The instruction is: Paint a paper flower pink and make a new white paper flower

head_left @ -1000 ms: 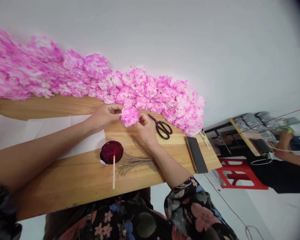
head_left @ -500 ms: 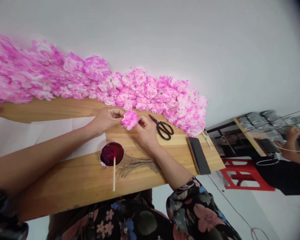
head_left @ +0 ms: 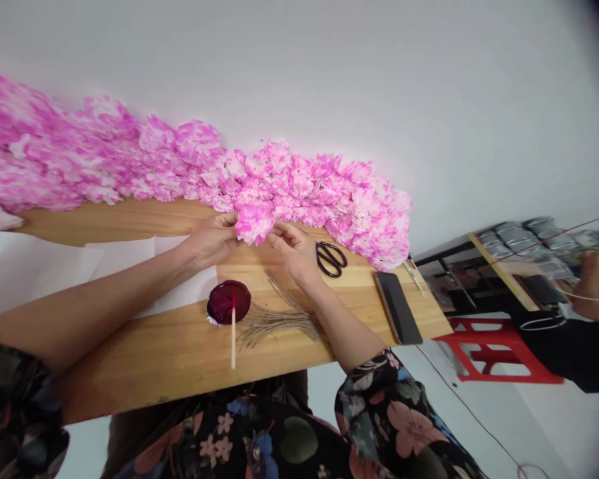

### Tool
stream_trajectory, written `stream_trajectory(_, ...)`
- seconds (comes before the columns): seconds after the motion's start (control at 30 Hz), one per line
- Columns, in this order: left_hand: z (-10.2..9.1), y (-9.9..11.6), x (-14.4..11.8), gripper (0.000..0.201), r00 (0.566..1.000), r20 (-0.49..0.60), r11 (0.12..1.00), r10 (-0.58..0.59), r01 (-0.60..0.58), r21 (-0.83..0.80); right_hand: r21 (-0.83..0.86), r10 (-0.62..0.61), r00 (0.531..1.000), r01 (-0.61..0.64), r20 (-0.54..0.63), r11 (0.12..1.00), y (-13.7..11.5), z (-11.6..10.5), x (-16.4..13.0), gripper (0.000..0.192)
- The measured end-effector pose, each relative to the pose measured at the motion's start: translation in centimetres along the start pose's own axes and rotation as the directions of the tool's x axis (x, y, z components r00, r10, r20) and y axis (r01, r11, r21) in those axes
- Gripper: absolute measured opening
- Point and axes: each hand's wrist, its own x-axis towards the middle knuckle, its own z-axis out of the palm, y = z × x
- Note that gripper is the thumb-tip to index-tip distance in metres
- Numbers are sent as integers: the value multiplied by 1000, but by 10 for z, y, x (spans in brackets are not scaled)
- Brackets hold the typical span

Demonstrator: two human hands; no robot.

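Observation:
Between my two hands is a pink and white artificial flower (head_left: pixel 254 224), held up over the table in front of the flower pile. My left hand (head_left: pixel 214 238) pinches its left edge with closed fingers. My right hand (head_left: pixel 295 251) grips it from the right, fingertips pressed together at its lower right side. Below my hands stands a small dish of dark red paste (head_left: pixel 224 303), with a pale stick (head_left: pixel 233 339) leaning out of it. Thin brown stems (head_left: pixel 274 324) lie beneath my right forearm. Black-handled scissors (head_left: pixel 331 259) lie just right of my right hand, their blades hidden behind it.
A long heap of pink flowers (head_left: pixel 279 173) lines the table's back edge by the wall. White paper sheets (head_left: pixel 124 256) lie under my left arm. A phone (head_left: pixel 398 307) rests near the right end. Beyond are a red stool (head_left: pixel 499 332) and another person's arm (head_left: pixel 594 286).
The flower has risen slightly and shifted left, its petals looking wider. My right hand has moved up and now covers the scissors' blades. The whole view has shifted a little.

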Motion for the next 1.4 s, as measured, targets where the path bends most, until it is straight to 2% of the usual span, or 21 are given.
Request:
stream_trajectory(0.17,0,2,2,16,997,-26,986,-74,69,-154,-12,4,999,-4,-38,1000,-1,2,-2,29)
stream_trajectory(0.3,-1,2,1,19,994,29,971,-104,107,-214,-38,-19,999,17,-46,999,-4,2,-4,26)
stream_trajectory(0.4,-1,0,-1,16,988,89,967,-122,139,-212,-38,-26,999,24,-48,999,-6,3,-5,23)
stream_trajectory(0.5,-1,-1,-3,21,985,117,970,-129,150,-193,-46,-35,999,33,-29,998,-9,5,-6,22)
stream_trajectory(0.67,-2,-3,-2,26,990,125,980,-68,90,-179,-71,-49,999,47,-21,996,-11,6,-8,20)
stream_trajectory(0.77,-1,-2,-2,28,993,114,989,-20,36,-146,-77,-46,999,43,-28,996,-11,6,-8,22)
stream_trajectory(0.93,2,2,-5,36,993,111,999,33,-37,32,-119,-37,999,35,-17,992,-9,4,-8,22)
stream_trajectory(1.1,4,5,-8,34,988,127,979,91,-112,171,-133,-4,1000,7,28,991,-5,3,-7,23)
stream_trajectory(1.23,5,7,-8,34,987,139,973,86,-113,200,-105,31,997,-24,67,994,-2,4,-5,26)
stream_trajectory(1.4,6,9,-6,37,987,137,976,83,-108,190,-94,36,998,-31,50,995,-3,4,-4,22)
